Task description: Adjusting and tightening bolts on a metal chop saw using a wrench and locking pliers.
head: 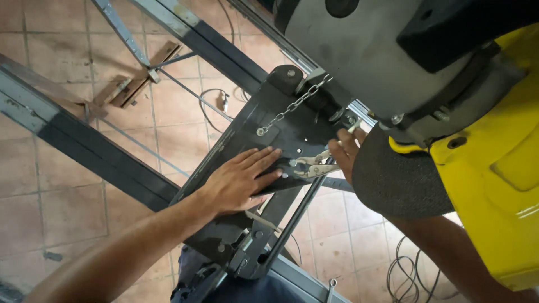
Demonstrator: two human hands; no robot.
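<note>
My left hand (241, 179) lies flat, palm down, on a black metal plate (264, 126) that is tilted on a steel frame. My right hand (345, 150) reaches in from the lower right, and its fingers close around the handles of silver locking pliers (313, 165). The pliers' jaws bite the plate's edge right beside my left fingertips. A thin metal chain (292, 106) runs across the plate to a hole near its middle. Most of my right hand is hidden behind a dark abrasive disc (393, 179).
A big angle grinder with a yellow body (494, 163) and grey guard (359, 50) fills the upper right, very close to the camera. Dark steel beams (84, 143) cross a tiled floor (50, 207). Coiled cables (410, 269) lie at the lower right.
</note>
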